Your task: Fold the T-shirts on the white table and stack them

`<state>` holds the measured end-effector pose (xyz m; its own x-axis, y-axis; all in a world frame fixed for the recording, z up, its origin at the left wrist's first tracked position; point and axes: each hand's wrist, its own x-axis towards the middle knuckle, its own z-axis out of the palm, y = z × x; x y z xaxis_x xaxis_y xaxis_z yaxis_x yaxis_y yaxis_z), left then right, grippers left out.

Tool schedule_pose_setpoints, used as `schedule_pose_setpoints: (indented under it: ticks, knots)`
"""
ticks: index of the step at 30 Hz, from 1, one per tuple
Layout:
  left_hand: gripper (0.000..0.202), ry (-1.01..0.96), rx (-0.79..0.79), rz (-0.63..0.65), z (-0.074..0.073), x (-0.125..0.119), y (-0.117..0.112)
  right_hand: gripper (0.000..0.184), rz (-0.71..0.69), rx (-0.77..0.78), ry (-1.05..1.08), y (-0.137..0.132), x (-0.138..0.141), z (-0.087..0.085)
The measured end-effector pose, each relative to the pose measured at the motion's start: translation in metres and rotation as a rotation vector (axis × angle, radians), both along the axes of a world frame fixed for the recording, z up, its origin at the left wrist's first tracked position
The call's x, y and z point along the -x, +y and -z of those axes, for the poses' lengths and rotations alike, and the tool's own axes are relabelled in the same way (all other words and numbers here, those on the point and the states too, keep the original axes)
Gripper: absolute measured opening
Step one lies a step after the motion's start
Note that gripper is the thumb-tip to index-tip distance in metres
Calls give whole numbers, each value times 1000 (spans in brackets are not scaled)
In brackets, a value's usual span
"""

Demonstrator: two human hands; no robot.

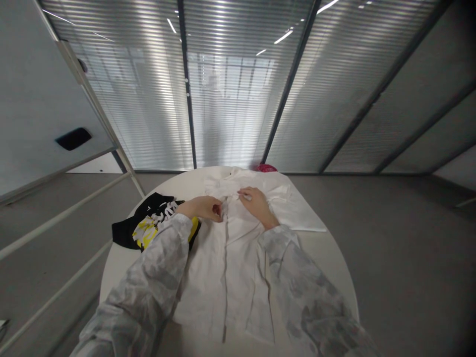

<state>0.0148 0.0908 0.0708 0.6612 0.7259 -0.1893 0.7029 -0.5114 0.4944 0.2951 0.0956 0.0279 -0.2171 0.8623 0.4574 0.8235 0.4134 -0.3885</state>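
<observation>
A white button-up shirt (230,267) lies spread flat on a round white table (334,258), collar at the far side. My left hand (204,208) pinches the left edge of the shirt's front opening near the chest. My right hand (256,203) pinches the right edge just opposite, fingers closed on the fabric. Both hands meet at the placket below the collar. Pale patterned sleeves cover my forearms.
A black garment with white and yellow print (150,225) lies bunched on the table's left side. A small red object (266,168) sits at the table's far edge. Glass walls with blinds stand behind, and a white railing (67,213) runs along the left.
</observation>
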Motion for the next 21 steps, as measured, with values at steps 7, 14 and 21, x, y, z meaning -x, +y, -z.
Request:
schedule_pose_setpoints:
  ticks: [7,14,21]
  knots:
    - [75,91,56,-81,-6,0,-7,43,90,95,-209,-6,-13,-12]
    - [85,139,-40,-219,-7,14,2,50,63,192,-300,-22,-17,-42]
    - [78,302,-137,-550,7,16,13,68,450,284,-294,-19,-65,-41]
